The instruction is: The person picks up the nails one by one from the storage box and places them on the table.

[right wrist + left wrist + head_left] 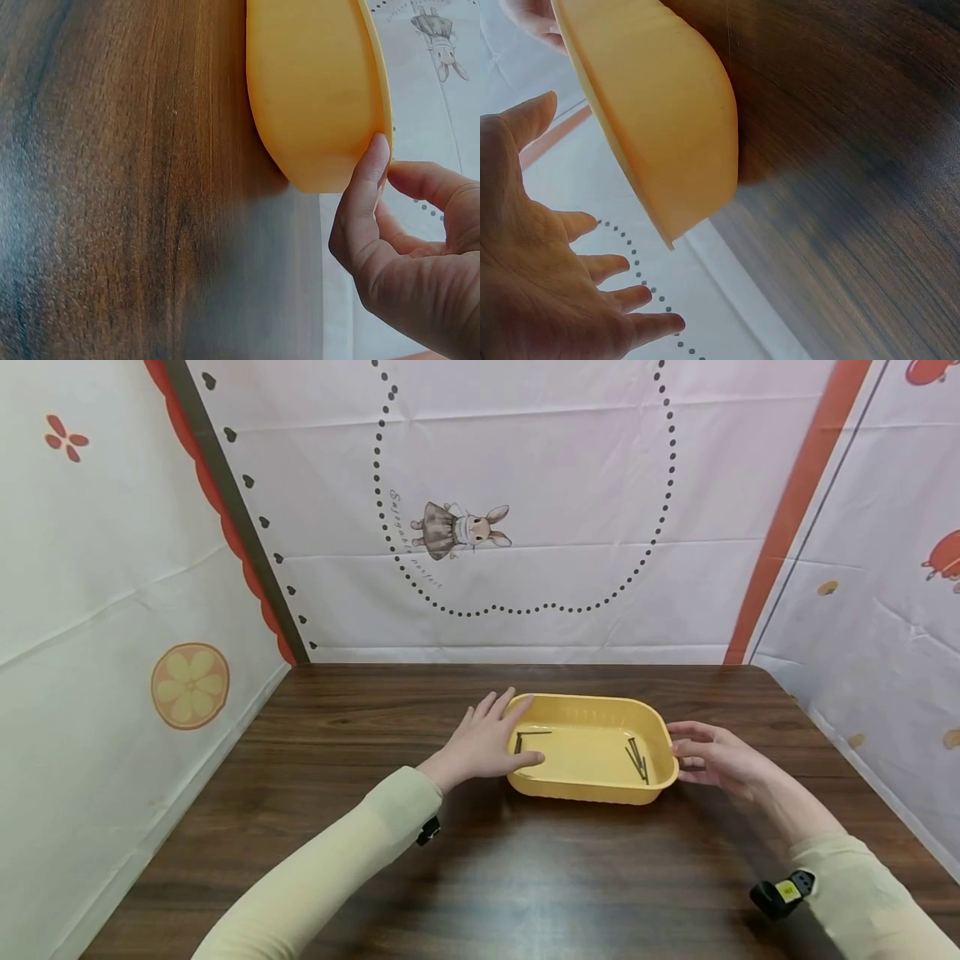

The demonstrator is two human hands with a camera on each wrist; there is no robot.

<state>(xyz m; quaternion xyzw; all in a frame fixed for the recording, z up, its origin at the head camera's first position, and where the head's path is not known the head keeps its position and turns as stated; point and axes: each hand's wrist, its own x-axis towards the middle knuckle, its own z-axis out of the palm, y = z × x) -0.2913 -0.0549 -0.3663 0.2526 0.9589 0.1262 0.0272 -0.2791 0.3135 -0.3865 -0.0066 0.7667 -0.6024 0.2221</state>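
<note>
A yellow plastic tray (pixel 581 792) with raised walls sits on the brown table. Two long, thin dark nails (pixel 534 732) lie at its left end, and several more nails (pixel 636 758) lie at the right end. Over the tray's left end hovers my left hand (pixel 487 745), fingers spread and palm down, holding nothing. In the left wrist view, the fingers stand apart from the rim. At the opposite end, my right hand (pixel 716 758) pinches the tray's rim, with bent fingers on both sides of it in the right wrist view.
The dark wood table (pixel 375 710) runs back to a white printed cloth (pixel 525 468) hung behind it. More cloth (pixel 90 652) hangs along the left side and the right side. A dark strap device (pixel 782 893) is worn at my right wrist.
</note>
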